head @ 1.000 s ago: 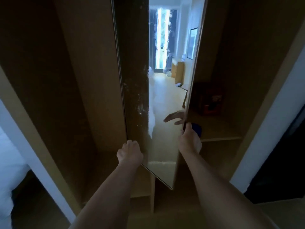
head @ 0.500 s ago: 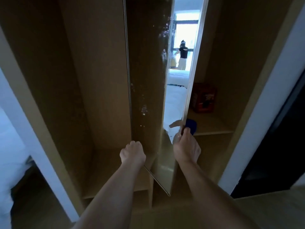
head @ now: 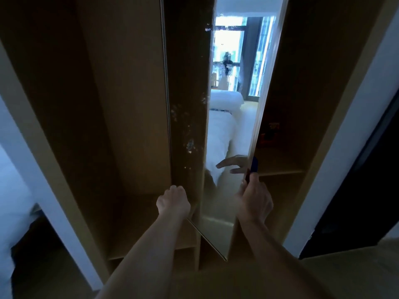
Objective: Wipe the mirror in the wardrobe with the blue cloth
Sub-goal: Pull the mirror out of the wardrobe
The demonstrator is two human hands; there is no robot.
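- Two bare forearms reach forward into an open wooden wardrobe [head: 121,104], one to each long edge of a tall, narrow mirror [head: 226,130] that stands out from the wardrobe at an angle.
- At the far left, beyond the wardrobe's pale side panel, part of a white bed [head: 10,190] shows.
- The left hand [head: 173,203] sits at the mirror's left edge, low down, knuckles up and fingers curled over that edge, grasping it.
- White smears and specks mark the darker left half of the glass, thickest around mid-height.
- The brighter right half reflects a white bed, a window, a blurred dark figure, and outstretched fingers near the right edge.
- The right hand [head: 254,201] holds the mirror's right edge low down; its thumb lies up along the edge, its fingers wrap behind.
- The blue cloth [head: 254,164] peeks out just above that thumb, pinned against the mirror's right edge.
- Right of the mirror, a dim reddish box [head: 268,134] stands on a wardrobe shelf [head: 280,172].
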